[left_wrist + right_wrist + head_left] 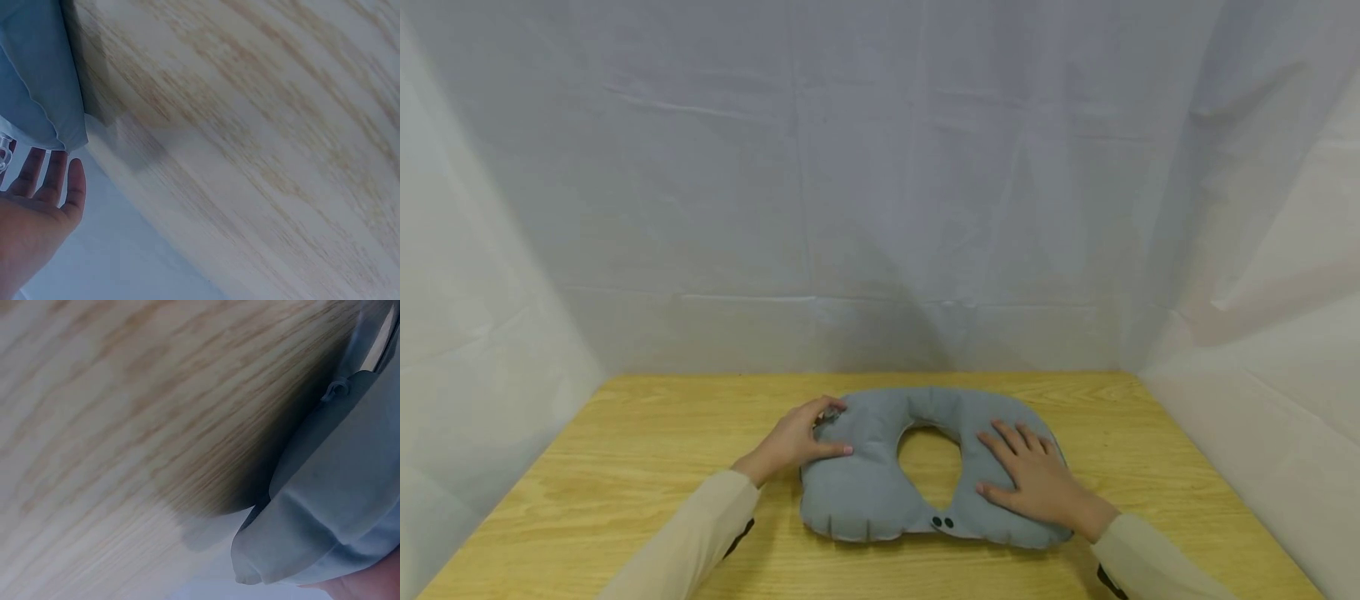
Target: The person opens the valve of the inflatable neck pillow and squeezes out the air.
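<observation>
A grey U-shaped inflatable neck pillow (865,492), plump with air, lies on the wooden table, its two ends meeting at the front by a pair of dark snaps (942,522). At its left side is my left hand (793,437), thumb resting on top and the other fingers along the outer edge. A clear plastic valve (5,153) shows beside those fingers in the left wrist view, where they look mostly straight. My right hand (1037,479) rests flat on the pillow's right half with fingers spread. Only a sliver of that hand shows in the right wrist view.
The yellow wood-grain table (647,450) reaches back to a white cloth backdrop (865,208). Similar sheets hang at the left and right sides. In the right wrist view a small loop (337,389) sits on the pillow's edge.
</observation>
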### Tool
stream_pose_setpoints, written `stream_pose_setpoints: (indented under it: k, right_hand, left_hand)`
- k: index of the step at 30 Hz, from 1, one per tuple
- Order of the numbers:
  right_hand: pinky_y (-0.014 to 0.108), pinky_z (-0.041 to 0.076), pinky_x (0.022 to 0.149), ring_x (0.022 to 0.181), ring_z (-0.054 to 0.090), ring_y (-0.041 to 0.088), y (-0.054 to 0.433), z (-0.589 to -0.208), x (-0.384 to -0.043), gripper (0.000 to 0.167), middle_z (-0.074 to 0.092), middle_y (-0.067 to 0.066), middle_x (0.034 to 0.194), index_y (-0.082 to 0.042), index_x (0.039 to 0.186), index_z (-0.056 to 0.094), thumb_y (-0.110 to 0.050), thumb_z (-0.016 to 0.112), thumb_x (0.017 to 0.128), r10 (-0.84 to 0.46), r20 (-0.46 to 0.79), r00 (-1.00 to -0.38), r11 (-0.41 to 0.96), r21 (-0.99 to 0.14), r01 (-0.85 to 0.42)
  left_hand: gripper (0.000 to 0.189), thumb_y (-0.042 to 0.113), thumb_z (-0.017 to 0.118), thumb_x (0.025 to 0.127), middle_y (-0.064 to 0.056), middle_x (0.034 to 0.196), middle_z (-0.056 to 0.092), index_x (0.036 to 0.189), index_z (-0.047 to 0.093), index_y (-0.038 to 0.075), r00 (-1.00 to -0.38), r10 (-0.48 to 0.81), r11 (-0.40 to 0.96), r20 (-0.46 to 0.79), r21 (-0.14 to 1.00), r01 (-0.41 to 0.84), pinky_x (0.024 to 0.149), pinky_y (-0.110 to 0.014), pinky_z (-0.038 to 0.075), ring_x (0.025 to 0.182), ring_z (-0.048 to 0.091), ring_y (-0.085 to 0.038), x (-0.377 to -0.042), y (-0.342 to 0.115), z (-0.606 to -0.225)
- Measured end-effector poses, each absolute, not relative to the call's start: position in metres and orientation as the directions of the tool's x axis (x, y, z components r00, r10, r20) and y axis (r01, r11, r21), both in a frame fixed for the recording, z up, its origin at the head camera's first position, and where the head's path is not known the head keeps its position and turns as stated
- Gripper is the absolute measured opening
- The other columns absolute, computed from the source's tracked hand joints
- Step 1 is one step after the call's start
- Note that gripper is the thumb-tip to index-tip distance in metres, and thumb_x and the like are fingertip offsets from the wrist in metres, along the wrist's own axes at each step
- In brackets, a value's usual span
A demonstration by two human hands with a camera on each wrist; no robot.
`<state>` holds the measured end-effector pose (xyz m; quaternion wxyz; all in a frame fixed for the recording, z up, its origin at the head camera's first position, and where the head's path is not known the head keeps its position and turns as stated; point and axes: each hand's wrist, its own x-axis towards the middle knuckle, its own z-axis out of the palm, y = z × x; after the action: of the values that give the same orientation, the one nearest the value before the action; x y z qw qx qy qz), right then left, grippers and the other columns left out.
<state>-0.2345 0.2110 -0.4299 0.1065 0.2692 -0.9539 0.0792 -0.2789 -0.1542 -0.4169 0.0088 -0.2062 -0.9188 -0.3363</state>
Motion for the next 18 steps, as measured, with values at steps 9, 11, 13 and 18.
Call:
stream_pose_setpoints:
  k: [9,11,13,18]
  right_hand:
    - [0.065,0.034,0.087,0.123,0.037,0.046,0.211,-0.4315,-0.2347,0.067,0.038,0.014,0.141,-0.017,0.138,0.04,-0.057,0.05,0.085,-0.5,0.234,-0.834,0.843,-0.088,-0.531]
    - [0.064,0.034,0.087,0.123,0.037,0.046,0.211,-0.4317,-0.2347,0.067,0.038,0.014,0.141,-0.017,0.138,0.04,-0.057,0.05,0.085,-0.5,0.235,-0.834,0.844,-0.084,-0.53]
    - [0.064,0.034,0.087,0.123,0.037,0.046,0.211,-0.4321,-0.2348,0.067,0.038,0.014,0.141,-0.017,0.138,0.04,-0.057,0.05,0.085,-0.5,0.235,-0.834,0.845,-0.079,-0.529]
    - [0.065,0.035,0.087,0.123,0.037,0.046,0.2107,-0.4325,-0.2347,0.068,0.038,0.014,0.141,-0.017,0.138,0.04,-0.058,0.05,0.085,-0.5,0.232,-0.834,0.846,-0.073,-0.528]
  left_hand:
    - [0.063,0.043,0.074,0.072,-0.004,0.125,0.054,0.125,0.051,0.018,-0.911,0.382,0.691,0.155,0.607,0.393,0.09,-0.044,0.043,0.112,0.052,-0.027,-0.2787,-0.1545,-0.4178]
    - [0.063,0.043,0.074,0.071,-0.004,0.125,0.054,0.124,0.052,0.018,-0.909,0.385,0.69,0.158,0.606,0.397,0.091,-0.044,0.043,0.112,0.052,-0.026,-0.2789,-0.1545,-0.4181]
    - [0.063,0.043,0.075,0.071,-0.004,0.125,0.054,0.124,0.052,0.018,-0.91,0.384,0.691,0.158,0.604,0.397,0.091,-0.044,0.043,0.112,0.052,-0.026,-0.2789,-0.1543,-0.4182]
    - [0.063,0.042,0.075,0.071,-0.003,0.125,0.054,0.124,0.052,0.018,-0.909,0.384,0.698,0.16,0.594,0.4,0.091,-0.043,0.043,0.113,0.052,-0.026,-0.279,-0.1541,-0.4183]
